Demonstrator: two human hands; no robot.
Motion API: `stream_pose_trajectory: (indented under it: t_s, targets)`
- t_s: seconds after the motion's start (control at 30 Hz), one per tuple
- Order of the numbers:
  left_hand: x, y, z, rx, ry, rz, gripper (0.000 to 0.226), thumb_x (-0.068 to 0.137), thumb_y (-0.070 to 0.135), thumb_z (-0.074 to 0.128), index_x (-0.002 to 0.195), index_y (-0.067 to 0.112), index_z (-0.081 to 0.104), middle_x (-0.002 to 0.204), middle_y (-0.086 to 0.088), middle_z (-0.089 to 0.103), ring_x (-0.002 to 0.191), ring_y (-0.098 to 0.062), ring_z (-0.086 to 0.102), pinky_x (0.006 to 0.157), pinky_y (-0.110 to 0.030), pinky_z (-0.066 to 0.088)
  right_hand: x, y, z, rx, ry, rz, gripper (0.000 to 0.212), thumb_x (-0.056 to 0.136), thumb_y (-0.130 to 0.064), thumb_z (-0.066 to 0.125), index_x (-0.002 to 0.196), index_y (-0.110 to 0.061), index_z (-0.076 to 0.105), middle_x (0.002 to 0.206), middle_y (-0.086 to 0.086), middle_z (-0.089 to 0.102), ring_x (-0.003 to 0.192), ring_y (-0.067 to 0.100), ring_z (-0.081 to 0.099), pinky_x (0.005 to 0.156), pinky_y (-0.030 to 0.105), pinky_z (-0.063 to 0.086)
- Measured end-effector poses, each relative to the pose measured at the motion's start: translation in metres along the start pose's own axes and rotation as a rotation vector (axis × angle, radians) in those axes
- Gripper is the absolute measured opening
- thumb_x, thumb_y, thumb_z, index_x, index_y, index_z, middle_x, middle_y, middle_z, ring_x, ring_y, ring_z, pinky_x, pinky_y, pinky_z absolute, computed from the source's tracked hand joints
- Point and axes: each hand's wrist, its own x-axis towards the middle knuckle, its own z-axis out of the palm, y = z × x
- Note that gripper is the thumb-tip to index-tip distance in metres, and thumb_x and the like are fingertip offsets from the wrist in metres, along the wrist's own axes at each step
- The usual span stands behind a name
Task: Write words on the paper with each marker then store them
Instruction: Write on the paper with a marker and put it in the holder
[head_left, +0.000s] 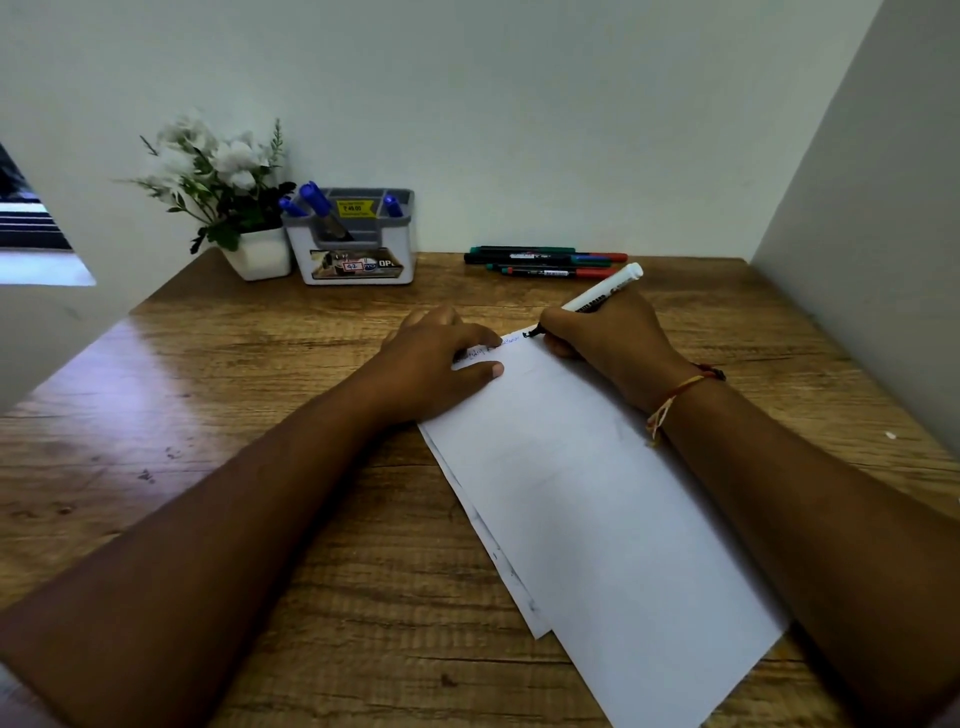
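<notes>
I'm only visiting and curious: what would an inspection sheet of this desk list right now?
Surface: wooden desk, glare at its left.
Job's things: paper, two overlapping sheets, writing near the top edge; white marker, tip on the paper; loose markers lying near the back wall; blue markers standing in the organizer.
Clutter: potted white flowers beside the organizer.
Grippers: left hand presses on the paper; right hand grips the white marker.
Cables: nothing seen.
Surroundings: pale walls behind and at right.

wooden table (260, 467) | paper (597, 493) | loose markers (545, 260) | holder (358, 244) | flower pot (260, 254)
</notes>
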Motion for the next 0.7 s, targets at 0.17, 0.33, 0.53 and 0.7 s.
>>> stream_pose_trajectory:
  t_s: [0.17, 0.33, 0.53, 0.7]
  targets:
    - [-0.0002, 0.0012, -0.0007, -0.003, -0.002, -0.002, 0.04, 0.092, 0.053, 0.054, 0.131, 0.044, 0.054, 0.107, 0.007, 0.044, 0.113, -0.02, 0.044, 0.098, -0.044, 0.041, 0.0005, 0.0011, -0.0001, -0.004, 0.003, 0.002, 0.021, 0.071, -0.027, 0.069, 0.056, -0.012, 0.064, 0.059, 0.003, 0.067, 0.055, 0.012, 0.061, 0.056, 0.028, 0.048]
    - [-0.0008, 0.0005, -0.0003, 0.0, 0.001, 0.007, 0.041, 0.092, 0.052, 0.054, 0.132, 0.044, 0.054, 0.102, 0.008, 0.042, 0.112, -0.02, 0.043, 0.098, -0.044, 0.041, 0.0019, 0.0025, -0.0003, -0.016, 0.017, -0.006, 0.02, 0.067, -0.027, 0.069, 0.055, -0.014, 0.06, 0.054, 0.0, 0.061, 0.053, 0.011, 0.057, 0.053, 0.028, 0.044]
    - [-0.0017, 0.0018, -0.0006, 0.004, 0.007, 0.003, 0.04, 0.092, 0.051, 0.055, 0.131, 0.044, 0.054, 0.105, 0.008, 0.043, 0.112, -0.019, 0.041, 0.097, -0.042, 0.04, 0.0044, 0.0036, -0.0011, 0.017, 0.024, 0.015, 0.02, 0.068, -0.03, 0.071, 0.058, -0.014, 0.065, 0.06, 0.004, 0.068, 0.057, 0.014, 0.062, 0.057, 0.031, 0.051]
    - [-0.0016, 0.0024, -0.0013, 0.002, 0.002, -0.003, 0.041, 0.093, 0.052, 0.055, 0.132, 0.044, 0.053, 0.102, 0.009, 0.04, 0.112, -0.017, 0.04, 0.096, -0.04, 0.04, 0.0048, 0.0042, -0.0009, 0.026, 0.036, 0.026, 0.02, 0.07, -0.03, 0.07, 0.06, -0.013, 0.067, 0.06, 0.002, 0.069, 0.058, 0.013, 0.064, 0.059, 0.03, 0.052]
